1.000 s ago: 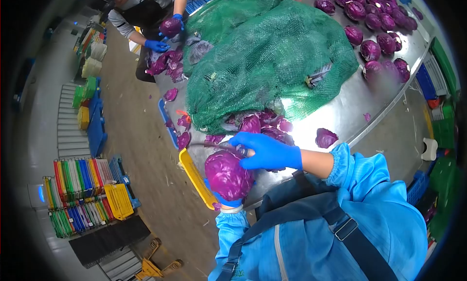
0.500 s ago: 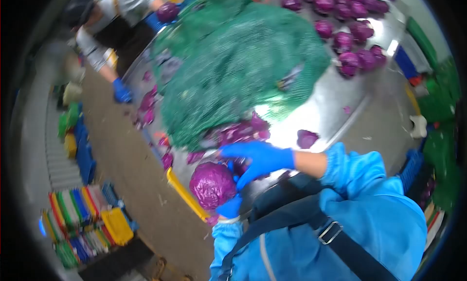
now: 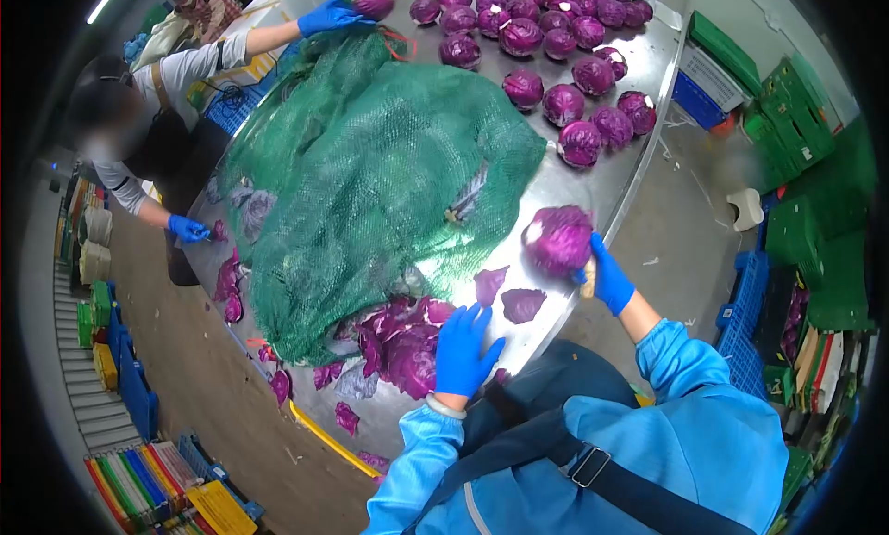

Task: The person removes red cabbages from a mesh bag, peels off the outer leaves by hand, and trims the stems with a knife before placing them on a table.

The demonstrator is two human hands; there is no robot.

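A red cabbage is in my right hand, which wears a blue glove and has its fingers behind the head's right side. A short tan piece like a handle shows between that palm and the cabbage; I cannot tell what it belongs to. My left hand, also gloved, is spread flat with nothing in it. It reaches over the edge of a pile of loose purple leaves. Two separate leaves, one of them a dark cabbage leaf, lie on the metal table between my hands.
A heap of green netting covers the table's middle. Many red cabbages stand at the far right. Across the table, a co-worker in blue gloves touches another cabbage. Green crates and a white stool are at right.
The cabbage has gone from my left hand, near the yellow edge, to my right hand on the right. My left hand has opened by the leaves. The co-worker's arm has stretched outward.
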